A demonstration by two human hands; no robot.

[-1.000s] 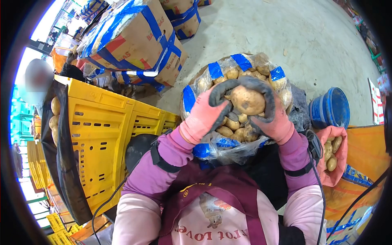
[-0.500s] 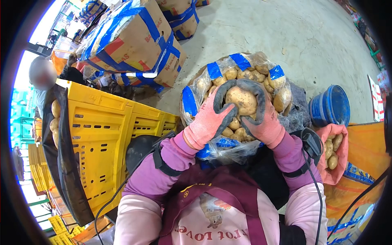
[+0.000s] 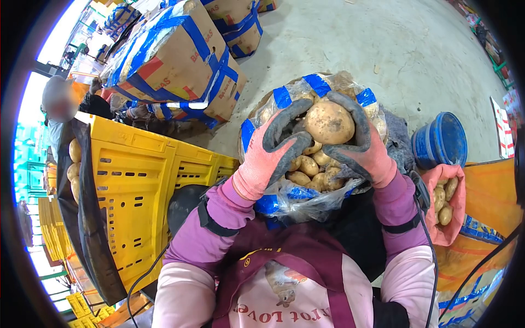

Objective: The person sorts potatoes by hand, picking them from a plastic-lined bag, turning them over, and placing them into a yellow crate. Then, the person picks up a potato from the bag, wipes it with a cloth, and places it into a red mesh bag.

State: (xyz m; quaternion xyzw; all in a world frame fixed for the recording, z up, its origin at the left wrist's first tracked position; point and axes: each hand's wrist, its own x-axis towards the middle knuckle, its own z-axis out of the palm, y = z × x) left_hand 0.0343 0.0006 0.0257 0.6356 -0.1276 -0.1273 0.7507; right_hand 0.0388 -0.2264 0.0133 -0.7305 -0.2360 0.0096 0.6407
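Head view: above the plastic-lined container (image 3: 306, 208), the gloved right hand (image 3: 372, 150) curls around a large potato (image 3: 330, 122); the left hand (image 3: 268, 156), fingers and thumb parted, curves beside it, contact unclear. Right of the container stands a blue bucket (image 3: 439, 142).

Bright light covers the floor (image 3: 407, 60), glare whitens the far left, and fisheye distortion bends the edges.

Both gloves (image 3: 268, 158) are pink and dark grey. The big potato (image 3: 329, 123) is light brown with dark spots. The crate (image 3: 147, 188) is yellow, the bucket (image 3: 424, 146) is blue, the sleeves (image 3: 236, 200) are purple.
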